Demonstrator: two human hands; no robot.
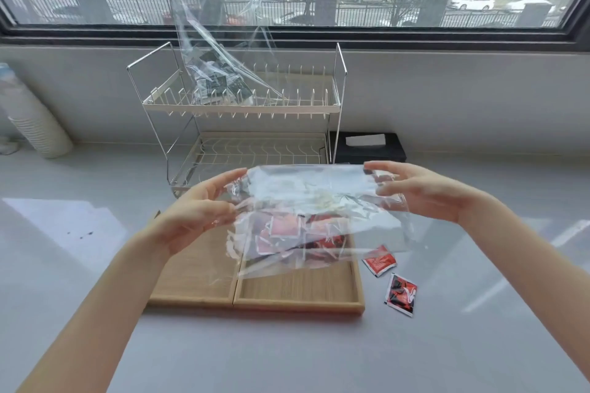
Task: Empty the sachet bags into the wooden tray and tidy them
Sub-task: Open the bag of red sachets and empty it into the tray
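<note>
Holding a clear sachet bag (319, 201) above the wooden tray (255, 290): left hand (198, 214) and right hand (424, 191), fingers (223, 179) pinched shut on opposite edges of the plastic. Seen through the film, red sachets (287, 233) over the tray's right compartment, partly veiled. Lying just beside the tray on the grey worktop (319, 354), two red sachets (380, 260). Standing behind, a wire dish rack (242, 105) with a second clear bag (217, 73) of dark sachets.
</note>
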